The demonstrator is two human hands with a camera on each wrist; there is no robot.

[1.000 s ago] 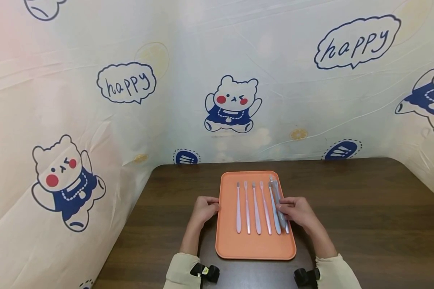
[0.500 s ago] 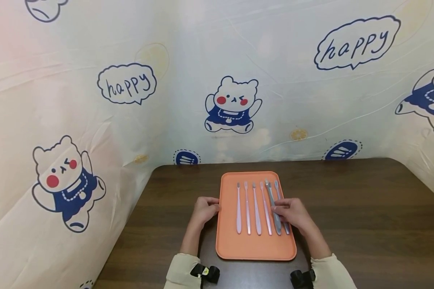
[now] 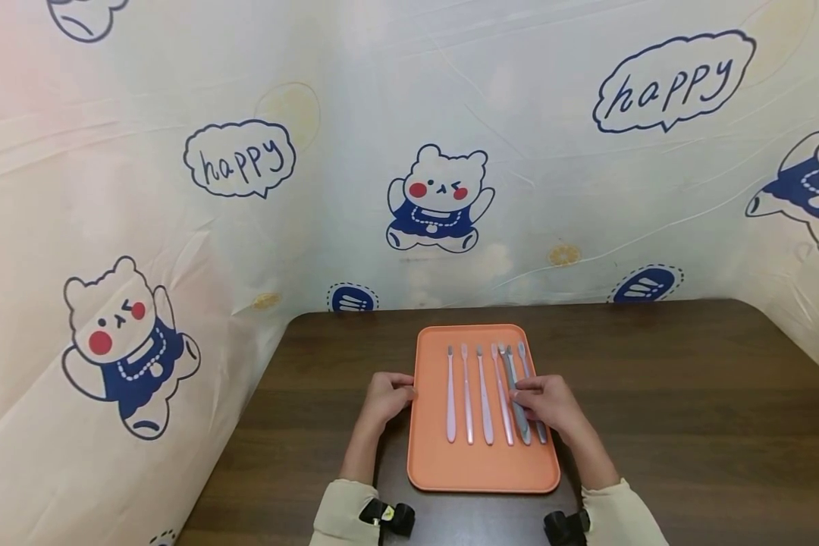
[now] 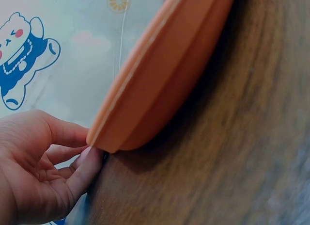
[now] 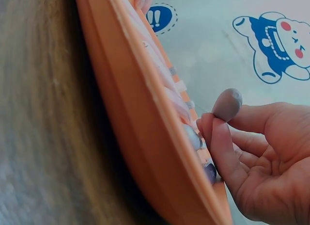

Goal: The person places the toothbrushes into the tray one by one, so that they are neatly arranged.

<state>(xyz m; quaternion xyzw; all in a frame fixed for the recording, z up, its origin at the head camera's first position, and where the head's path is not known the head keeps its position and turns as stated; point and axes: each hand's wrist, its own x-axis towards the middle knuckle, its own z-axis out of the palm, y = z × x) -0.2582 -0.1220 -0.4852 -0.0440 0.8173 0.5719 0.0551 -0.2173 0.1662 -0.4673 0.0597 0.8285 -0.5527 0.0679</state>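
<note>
An orange tray [image 3: 481,466] lies on the table, bearing a row of slim, long-handled tools with small narrow tips; their exact kind is too small to tell. Several are pale pink [image 3: 486,409]. My left hand [image 3: 387,396] pinches the tray's left rim, thumb and fingers meeting at the edge in the left wrist view. My right hand [image 3: 553,402] pinches a grey long-handled tool [image 5: 227,104] over the right part of the row. Below it in the right wrist view show the ends of a pale blue tool [image 5: 193,136] and a dark tool [image 5: 210,172].
The dark wooden table [image 3: 689,409] extends on both sides of the tray. Behind and beside it hangs a pale curtain [image 3: 355,205] printed with bears and words. A black wrist camera sits on each sleeve.
My right hand has shifted left with the grey tool, from above the rightmost tool to above the one beside it. The left hand stays at the rim.
</note>
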